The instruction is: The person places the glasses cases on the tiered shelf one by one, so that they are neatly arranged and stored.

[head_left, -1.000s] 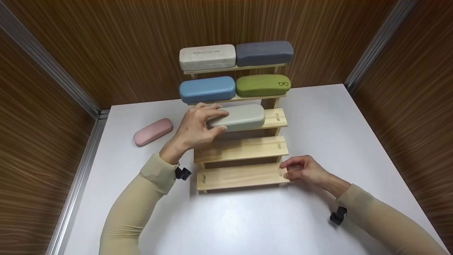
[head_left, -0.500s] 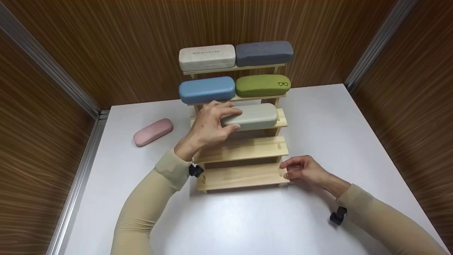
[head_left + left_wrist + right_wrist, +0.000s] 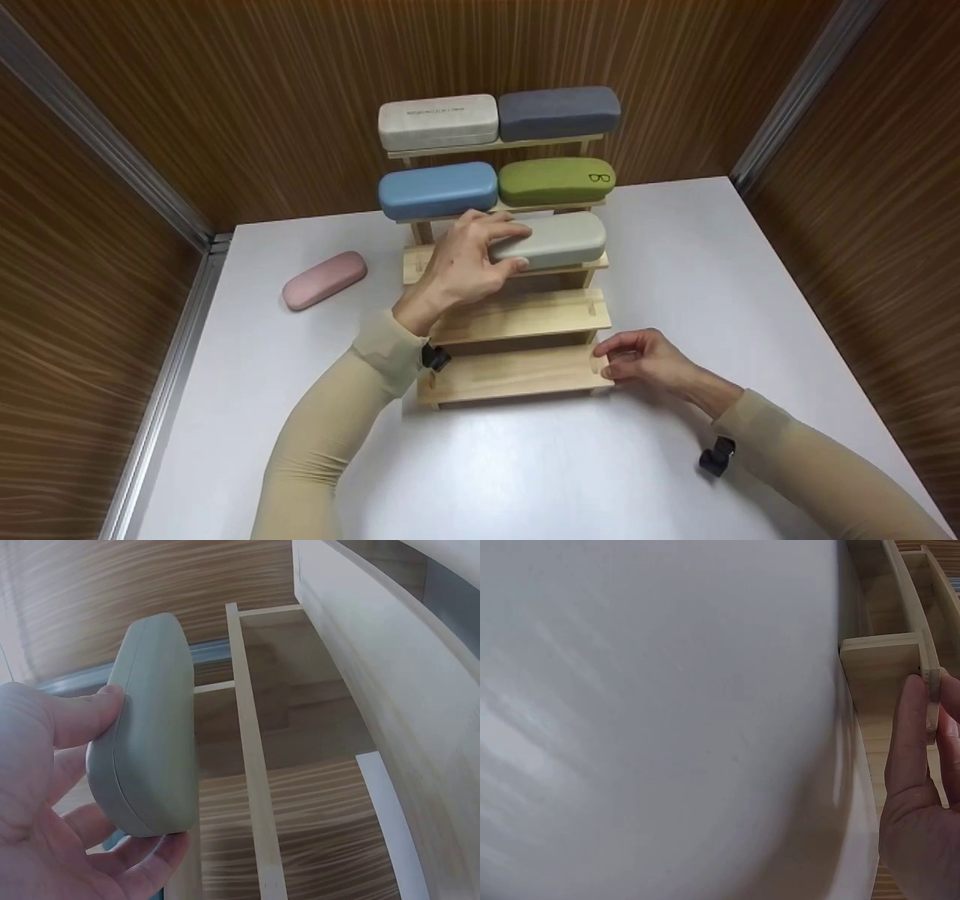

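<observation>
My left hand [image 3: 472, 259] grips the left end of a pale grey-green glasses case [image 3: 566, 238] over the right part of the middle shelf. In the left wrist view the thumb lies on one side of the case [image 3: 154, 735] and the fingers curl under its end. Whether the case touches the shelf I cannot tell. My right hand [image 3: 652, 364] pinches the right end of the lowest shelf of the wooden stepped rack [image 3: 517, 373]. The right wrist view has its thumb and fingers on either side of the board's end [image 3: 930, 690].
A white case [image 3: 439, 122] and a slate-grey case [image 3: 559, 114] fill the top shelf. Below them sit a blue case [image 3: 439, 190] and a green case [image 3: 556, 180]. A pink case [image 3: 325, 280] lies on the white table [image 3: 262, 390], left of the rack.
My left hand has moved the grey-green case to the right along the middle shelf, baring the shelf's left end. The right hand has stayed in place.
</observation>
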### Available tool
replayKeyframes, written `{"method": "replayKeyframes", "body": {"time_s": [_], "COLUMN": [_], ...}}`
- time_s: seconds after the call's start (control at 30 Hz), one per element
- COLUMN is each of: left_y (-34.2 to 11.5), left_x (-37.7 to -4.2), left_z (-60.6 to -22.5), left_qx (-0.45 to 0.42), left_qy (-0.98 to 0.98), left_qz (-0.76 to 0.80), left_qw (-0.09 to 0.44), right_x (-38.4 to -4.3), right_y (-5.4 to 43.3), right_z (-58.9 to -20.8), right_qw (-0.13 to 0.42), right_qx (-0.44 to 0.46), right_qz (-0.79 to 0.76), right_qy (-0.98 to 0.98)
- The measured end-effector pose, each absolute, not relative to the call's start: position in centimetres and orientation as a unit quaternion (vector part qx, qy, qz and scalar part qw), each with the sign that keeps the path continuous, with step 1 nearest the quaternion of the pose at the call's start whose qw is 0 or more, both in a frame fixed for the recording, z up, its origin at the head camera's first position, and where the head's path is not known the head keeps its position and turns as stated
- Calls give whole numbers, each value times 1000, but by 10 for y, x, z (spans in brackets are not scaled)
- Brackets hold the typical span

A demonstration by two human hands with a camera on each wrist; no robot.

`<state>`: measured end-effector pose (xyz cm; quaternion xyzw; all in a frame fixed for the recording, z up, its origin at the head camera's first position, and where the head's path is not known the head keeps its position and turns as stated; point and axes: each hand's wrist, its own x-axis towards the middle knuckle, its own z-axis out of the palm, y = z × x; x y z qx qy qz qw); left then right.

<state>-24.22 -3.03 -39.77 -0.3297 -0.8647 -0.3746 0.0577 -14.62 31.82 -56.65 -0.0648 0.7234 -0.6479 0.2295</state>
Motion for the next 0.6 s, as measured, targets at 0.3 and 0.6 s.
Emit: {"method": "replayKeyframes", "body": {"time_s": [0.3, 0.6], "left_y": [-21, -14], "left_x": [-243, -245], "left_z": [-406, -413], "left_qx": [-328, -325], "left_qy": [-867, -872], "left_qz": [-369, -362], "left_qw": [60, 53], "right_x": [-146, -146], "right_y": [319, 318], "right_z": [-568, -568], "right_qw": [232, 236], "right_qx": [-67, -65], "right_qz": [-650, -657], "right_qy": [720, 713]}}
